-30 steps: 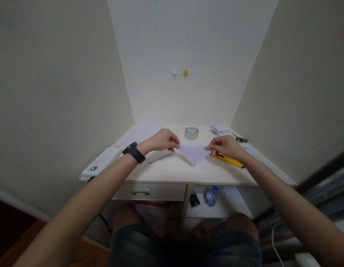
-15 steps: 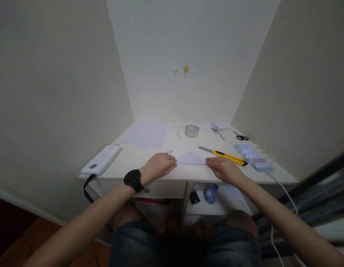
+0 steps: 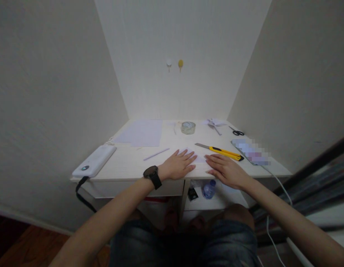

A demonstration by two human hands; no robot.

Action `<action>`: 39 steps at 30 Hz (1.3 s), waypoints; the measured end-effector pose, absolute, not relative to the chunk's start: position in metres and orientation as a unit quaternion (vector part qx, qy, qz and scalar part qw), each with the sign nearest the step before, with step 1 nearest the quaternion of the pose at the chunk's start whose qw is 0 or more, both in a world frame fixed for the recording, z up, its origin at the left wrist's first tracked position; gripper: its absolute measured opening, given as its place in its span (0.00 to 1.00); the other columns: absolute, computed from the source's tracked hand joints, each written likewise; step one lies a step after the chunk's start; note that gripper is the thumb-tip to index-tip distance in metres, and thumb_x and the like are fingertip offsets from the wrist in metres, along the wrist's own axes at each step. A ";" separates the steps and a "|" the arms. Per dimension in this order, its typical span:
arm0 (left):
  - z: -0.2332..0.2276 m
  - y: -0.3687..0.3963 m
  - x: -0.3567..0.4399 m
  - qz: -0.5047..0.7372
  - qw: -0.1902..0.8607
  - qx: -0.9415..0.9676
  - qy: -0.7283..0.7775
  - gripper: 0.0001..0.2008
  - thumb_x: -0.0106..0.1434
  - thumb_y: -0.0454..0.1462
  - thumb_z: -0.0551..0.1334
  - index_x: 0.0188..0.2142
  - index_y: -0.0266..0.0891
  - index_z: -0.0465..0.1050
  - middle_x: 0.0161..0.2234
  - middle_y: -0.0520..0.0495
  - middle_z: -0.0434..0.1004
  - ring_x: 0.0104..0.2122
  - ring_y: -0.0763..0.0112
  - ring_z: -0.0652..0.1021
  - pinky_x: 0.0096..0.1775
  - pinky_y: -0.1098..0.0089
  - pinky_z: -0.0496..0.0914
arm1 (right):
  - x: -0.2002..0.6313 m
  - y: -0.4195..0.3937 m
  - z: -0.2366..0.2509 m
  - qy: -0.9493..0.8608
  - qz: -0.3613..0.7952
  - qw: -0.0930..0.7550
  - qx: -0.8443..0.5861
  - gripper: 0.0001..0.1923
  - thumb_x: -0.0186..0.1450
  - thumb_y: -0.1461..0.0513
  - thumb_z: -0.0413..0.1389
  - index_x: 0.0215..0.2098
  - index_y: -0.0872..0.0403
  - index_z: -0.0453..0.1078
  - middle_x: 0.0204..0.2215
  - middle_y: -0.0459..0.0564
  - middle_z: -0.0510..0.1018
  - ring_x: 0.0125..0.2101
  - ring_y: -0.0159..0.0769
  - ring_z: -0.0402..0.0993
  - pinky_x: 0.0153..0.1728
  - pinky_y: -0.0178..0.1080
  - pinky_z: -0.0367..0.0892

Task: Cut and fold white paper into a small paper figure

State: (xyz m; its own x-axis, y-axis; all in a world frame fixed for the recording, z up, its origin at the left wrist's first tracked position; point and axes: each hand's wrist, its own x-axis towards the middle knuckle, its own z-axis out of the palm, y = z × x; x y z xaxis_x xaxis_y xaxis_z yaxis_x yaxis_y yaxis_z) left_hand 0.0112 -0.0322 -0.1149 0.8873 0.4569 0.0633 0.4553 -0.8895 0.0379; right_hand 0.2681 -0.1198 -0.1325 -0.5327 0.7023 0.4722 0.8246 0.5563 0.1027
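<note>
A folded sheet of white paper point(image 3: 199, 158) lies near the front edge of the desk, partly covered by my hands. My left hand point(image 3: 179, 163), with a black watch point(image 3: 151, 172) on its wrist, rests flat over the paper's left part, fingers spread. My right hand point(image 3: 223, 168) touches the paper's right end with its fingers stretched out and the thumb apart. Left of my left hand is a thin rolled paper stick point(image 3: 156, 154). Just beyond my right hand lies a yellow utility knife point(image 3: 226, 152) with its blade out.
Paper sheets point(image 3: 145, 132) lie at the back left, beside a tape roll point(image 3: 188, 128). A paper pinwheel point(image 3: 214, 125), black scissors point(image 3: 237, 132) and a phone point(image 3: 250, 151) are on the right. A white device point(image 3: 94, 161) sits at the left edge. Below is a bottle point(image 3: 209, 190) on a shelf.
My left hand has slid right onto the folded paper and flattened, its fingers spreading. The paper stick now shows in full. My right hand has stayed near the paper's right end; the view shifted slightly.
</note>
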 end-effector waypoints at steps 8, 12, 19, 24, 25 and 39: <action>-0.119 -0.036 0.007 0.120 -0.018 0.949 0.291 0.31 0.73 0.51 0.42 0.69 0.37 0.52 0.70 0.36 0.47 0.69 0.50 0.49 0.66 0.47 0.47 | 0.302 -0.079 -0.115 -0.759 -0.160 0.181 -0.605 0.18 0.67 0.57 0.54 0.50 0.59 0.74 0.49 0.61 0.80 0.49 0.50 0.75 0.52 0.48 0.66; -0.125 -0.033 0.008 0.143 -0.007 0.926 0.349 0.30 0.74 0.50 0.41 0.68 0.39 0.53 0.70 0.34 0.46 0.69 0.47 0.52 0.64 0.46 0.53 | 0.305 -0.067 -0.115 -0.741 -0.090 0.162 -0.645 0.16 0.68 0.57 0.52 0.45 0.57 0.78 0.41 0.59 0.82 0.40 0.45 0.77 0.43 0.42 0.67; -0.123 -0.035 0.008 0.147 -0.010 0.928 0.342 0.26 0.74 0.46 0.44 0.68 0.44 0.56 0.70 0.36 0.50 0.68 0.48 0.55 0.63 0.48 0.55 | 0.305 -0.078 -0.128 -0.750 -0.045 0.247 -0.612 0.15 0.66 0.60 0.54 0.46 0.55 0.79 0.40 0.56 0.80 0.40 0.43 0.75 0.42 0.41 0.69; -0.121 -0.036 0.008 0.126 -0.012 0.933 0.337 0.27 0.74 0.47 0.43 0.67 0.39 0.59 0.70 0.37 0.49 0.67 0.45 0.56 0.63 0.46 0.55 | 0.303 -0.090 -0.128 -0.778 -0.020 0.264 -0.569 0.14 0.66 0.61 0.55 0.46 0.53 0.79 0.40 0.55 0.80 0.40 0.43 0.75 0.43 0.43 0.70; -0.121 -0.036 0.008 0.121 -0.015 0.935 0.334 0.28 0.74 0.47 0.43 0.66 0.39 0.59 0.70 0.38 0.50 0.67 0.45 0.56 0.63 0.46 0.55 | 0.303 -0.092 -0.128 -0.784 -0.015 0.264 -0.561 0.14 0.66 0.60 0.55 0.46 0.52 0.79 0.40 0.55 0.80 0.40 0.43 0.75 0.44 0.44 0.70; -0.126 -0.031 0.009 0.096 -0.032 0.941 0.322 0.26 0.73 0.51 0.42 0.67 0.58 0.56 0.69 0.44 0.55 0.66 0.43 0.58 0.61 0.40 0.54 | 0.300 -0.103 -0.115 -0.814 0.024 0.250 -0.524 0.14 0.65 0.59 0.56 0.46 0.50 0.79 0.39 0.54 0.80 0.41 0.43 0.75 0.45 0.45 0.70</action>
State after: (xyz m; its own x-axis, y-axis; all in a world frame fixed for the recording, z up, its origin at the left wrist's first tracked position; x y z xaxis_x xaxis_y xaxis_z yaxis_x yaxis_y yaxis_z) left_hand 0.0090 -0.0311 -0.1264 0.7737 0.6010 0.2005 0.6131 -0.7900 0.0019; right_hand 0.3004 -0.1026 -0.1146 -0.3272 0.8647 0.3812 0.8407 0.4505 -0.3005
